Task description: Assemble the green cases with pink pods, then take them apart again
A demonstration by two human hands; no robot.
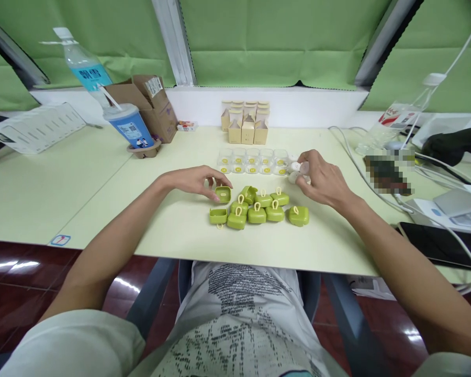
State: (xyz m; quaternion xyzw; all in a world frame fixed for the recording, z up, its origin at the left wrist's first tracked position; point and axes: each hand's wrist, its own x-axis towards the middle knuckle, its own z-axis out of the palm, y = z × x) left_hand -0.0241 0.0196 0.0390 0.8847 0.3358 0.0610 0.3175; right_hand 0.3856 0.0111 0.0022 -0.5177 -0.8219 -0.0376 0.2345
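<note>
A: What is the left hand (198, 180) doing?

B: Its fingers are bent round an open green case (222, 194), near the middle of the front edge of the table (172, 230). It touches the case, but I can't tell if it grips it

A: And the right hand (325, 178)?

B: Its thumb and fingers curl at some small white bits (295, 166), just beside the right end of the clear cups (253, 159). I can't tell if it has hold of one

A: What could go wrong?

B: The clear cups are close together in rows, so if the right hand swings left, it could bump the end ones and push the rest

A: And the other green cases (256, 214)?

B: They are bunched up near the front edge. If the left hand tugs too fast, one could knock another

A: What about the lone green case (299, 215)?

B: It lies between the right hand and the front edge, so a low arm might sweep it off
</note>
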